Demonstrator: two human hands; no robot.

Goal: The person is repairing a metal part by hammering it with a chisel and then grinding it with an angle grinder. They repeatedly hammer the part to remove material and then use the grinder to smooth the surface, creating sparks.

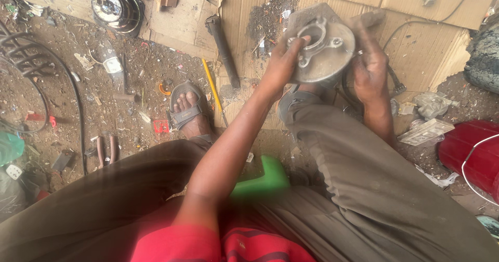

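On the dirt at far left lie pliers (105, 150); a sandalled foot (188, 110) rests near a black shaft (223, 49) on cardboard (416, 49). Above the knees, the left hand (283, 64) grips the round grey metal housing (319, 49) at its left rim, fingers hooked into the central flange. The right hand (370, 67) clamps its right edge. The housing looks heavy, rigid and dusty, probably cast metal; the rim and flange holes seem the surest holds. A red container (470, 155) sits at right.

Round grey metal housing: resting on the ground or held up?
Held up. The round grey metal housing sits between the left hand and right hand, above the knee, tilted toward the camera.
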